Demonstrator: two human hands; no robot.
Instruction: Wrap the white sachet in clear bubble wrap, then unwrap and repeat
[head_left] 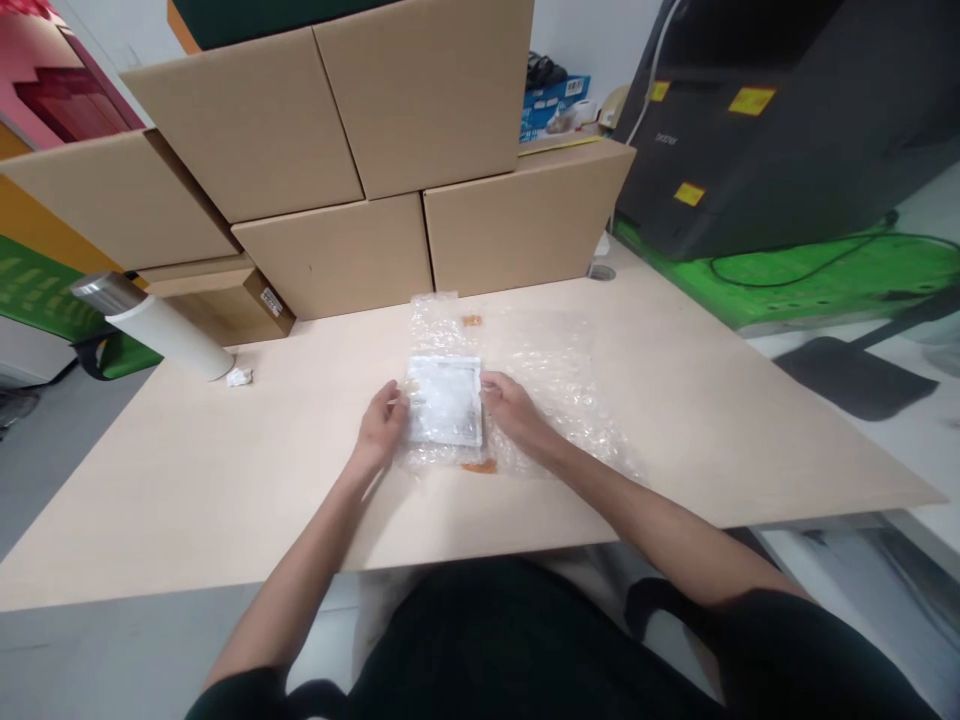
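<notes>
A flat, square, whitish package (445, 402) lies on a sheet of clear bubble wrap (577, 400), and part of the wrap seems to cover its left side. My left hand (382, 422) is closed at the package's left edge, with thumb and fingers pinching the bubble wrap there. At the opposite edge, my right hand (516, 410) is closed, its fingertips against the package's right side; the wrap spreads out beneath that wrist. Strips of brown tape (480, 467) stick to the wrap near and far from me. What is inside the package cannot be made out.
Stacked cardboard boxes (337, 260) wall off the back of the light wooden table (300, 530). A white bottle with a metal cap (176, 335) stands at the left, beside a crumpled white scrap (240, 377). A large dark printer (757, 150) stands on a green surface at right.
</notes>
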